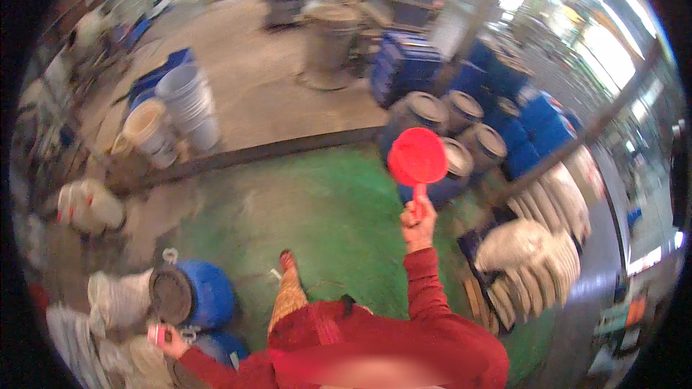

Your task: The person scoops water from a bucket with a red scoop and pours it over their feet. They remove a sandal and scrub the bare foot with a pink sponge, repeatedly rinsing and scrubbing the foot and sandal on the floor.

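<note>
Green floor (317, 209) fills the middle of a big work hall, and grey concrete floor (267, 65) lies past a dark strip farther off. Blue drums with round grey lids (425, 112) stand close together at the right edge of the green part, with blue crates (404, 65) behind them. Fat white sacks (533, 245) lie in rows to the right. White buckets (187, 104) stand stacked on the left by the dark strip. One blue drum (198, 292) lies on its side low on the left, its dark round end facing out. The person wears red sleeves. The right hand (418, 223) is up in the air, closed around the handle of a red scoop (418, 158), and the scoop's round bowl sits in front of the drums. The left hand (169, 338) is low by the lying drum, and it pinches a small pink and white thing (155, 333), too blurry to tell what.
</note>
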`<state>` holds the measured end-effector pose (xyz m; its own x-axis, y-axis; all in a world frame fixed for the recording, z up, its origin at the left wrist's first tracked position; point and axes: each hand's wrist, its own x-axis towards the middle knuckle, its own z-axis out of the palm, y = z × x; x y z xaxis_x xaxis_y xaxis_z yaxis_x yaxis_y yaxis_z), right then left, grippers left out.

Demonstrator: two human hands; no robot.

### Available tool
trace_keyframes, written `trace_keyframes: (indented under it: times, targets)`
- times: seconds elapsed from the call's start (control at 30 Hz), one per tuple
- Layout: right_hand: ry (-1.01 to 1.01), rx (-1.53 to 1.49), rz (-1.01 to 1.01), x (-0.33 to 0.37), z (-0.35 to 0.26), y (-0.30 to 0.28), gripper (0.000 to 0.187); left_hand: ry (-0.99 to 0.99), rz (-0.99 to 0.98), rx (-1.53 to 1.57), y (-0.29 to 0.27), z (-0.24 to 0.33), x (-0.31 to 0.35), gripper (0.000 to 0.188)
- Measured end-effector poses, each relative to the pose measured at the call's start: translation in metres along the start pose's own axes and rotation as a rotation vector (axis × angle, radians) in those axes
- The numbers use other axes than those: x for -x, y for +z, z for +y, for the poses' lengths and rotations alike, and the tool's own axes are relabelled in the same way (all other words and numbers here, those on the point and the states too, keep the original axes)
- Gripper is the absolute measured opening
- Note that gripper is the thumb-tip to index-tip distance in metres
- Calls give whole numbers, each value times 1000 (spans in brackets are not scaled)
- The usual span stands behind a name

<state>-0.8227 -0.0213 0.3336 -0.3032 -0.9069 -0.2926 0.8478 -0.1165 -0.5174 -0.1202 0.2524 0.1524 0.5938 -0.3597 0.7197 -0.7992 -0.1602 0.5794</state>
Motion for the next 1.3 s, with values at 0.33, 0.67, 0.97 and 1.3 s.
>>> trace_keyframes:
  times: [0.33,0.67,0.97,1.3]
  targets:
    - [107,49,-35,-275,114,161,39,-1165,-21,1939,460,190,-266,34]
    - [84,289,-198,-548,214,339,40,-1344,66,1942,826,247,-396,31]
    - [285,298,-269,-792,334,516,24,-1165,204,1639,912,171,-529,49]
    - [440,106,-266,-967,426,757,34,-1404,70,1866,1176,232,-740,56]
